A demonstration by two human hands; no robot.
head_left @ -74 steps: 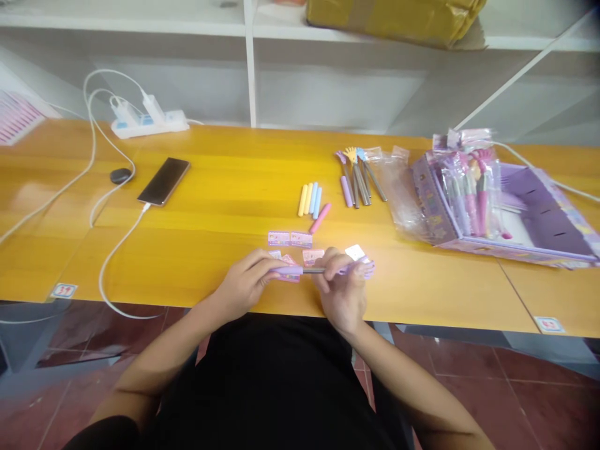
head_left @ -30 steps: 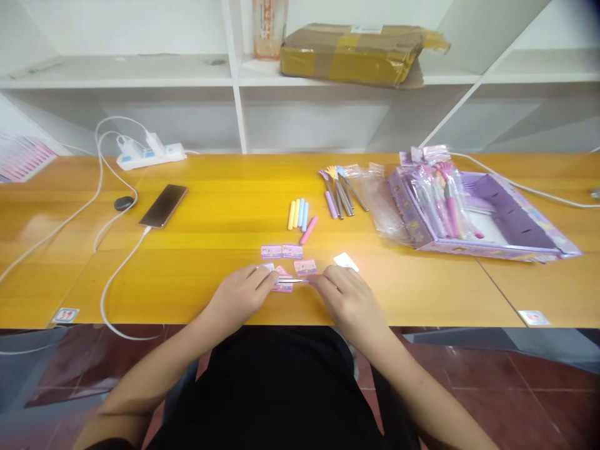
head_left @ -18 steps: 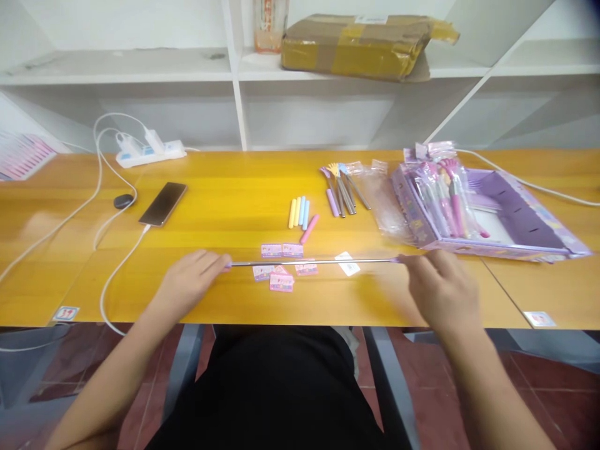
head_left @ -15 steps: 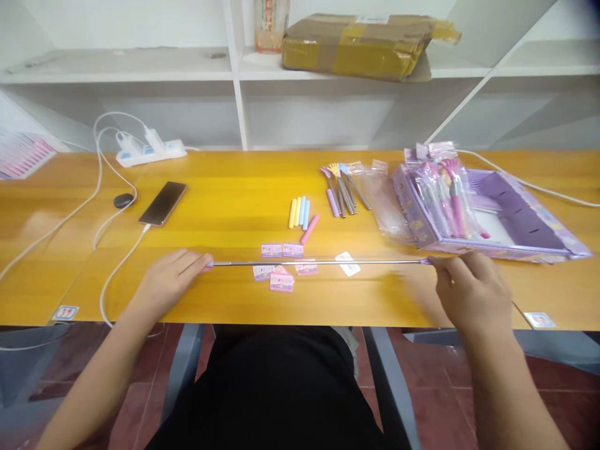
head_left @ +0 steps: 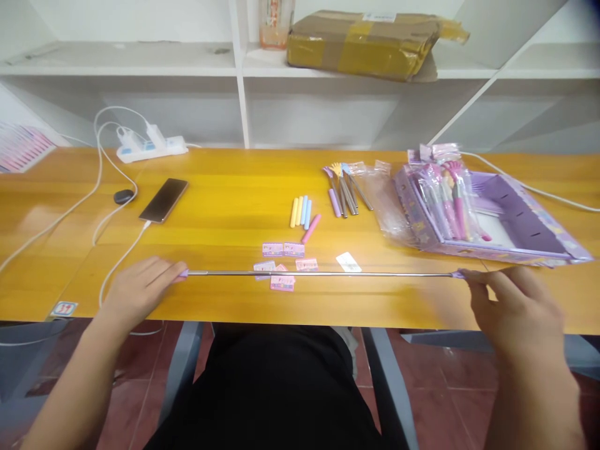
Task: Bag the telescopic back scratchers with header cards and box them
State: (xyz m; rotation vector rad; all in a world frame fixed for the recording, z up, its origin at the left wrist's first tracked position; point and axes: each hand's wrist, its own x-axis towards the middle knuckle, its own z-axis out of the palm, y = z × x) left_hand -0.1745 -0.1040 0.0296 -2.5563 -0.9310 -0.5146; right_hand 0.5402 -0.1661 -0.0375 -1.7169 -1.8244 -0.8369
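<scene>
Metal is gleaming along an extended telescopic rod (head_left: 328, 274), which is running crosswise over the near part of the desk (head_left: 225, 206). The left hand (head_left: 140, 290) is pinching one end and the right hand (head_left: 515, 306) is pinching the other, with the two standing well apart; their fingers are covering much of the lilac end pieces, so the shapes there are proving hard to read. Beneath its line the rod is partly hiding some small printed cards (head_left: 282, 284), whose lettering is blurring beyond reading. Glossy clear bags are veiling the packed back scratchers (head_left: 459, 212) in a purple display box (head_left: 506, 251). At the left edge, a tray of pink sticks (head_left: 23, 147) is getting cut off, and a bottle (head_left: 275, 24) is losing its top to the upper edge.

Orange-yellow wood is forming the desk's surface, where loose back scratchers (head_left: 347, 187) are lying near yellow sleeves (head_left: 296, 211), and a phone (head_left: 164, 200) is resting with a cable plugged in. Behind, white shelving (head_left: 117, 57) is bearing a taped carton (head_left: 365, 44); below, dark red tiles (head_left: 450, 369) are showing.
</scene>
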